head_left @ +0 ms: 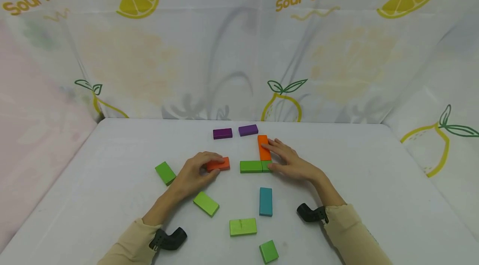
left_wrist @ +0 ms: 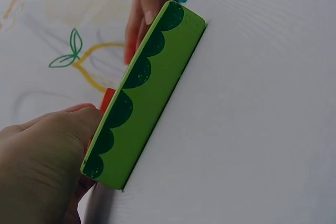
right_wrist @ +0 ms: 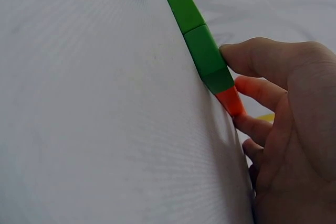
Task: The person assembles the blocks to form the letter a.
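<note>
My left hand pinches a red-orange block lying on the white table, with thumb and fingers on its opposite long sides. To its right, my right hand rests its fingertips on an orange block pointing away from me. In the right wrist view its thumb touches a short green block. A longer green block lies end to end with that short one, and the orange block meets their far side. The left wrist view has a green block with dark scallops partly covering the red-orange one.
Two purple blocks lie near the table's far edge. Nearer me are a teal block, a light green block, another light green block and a small green block. One more green block lies left of my left hand.
</note>
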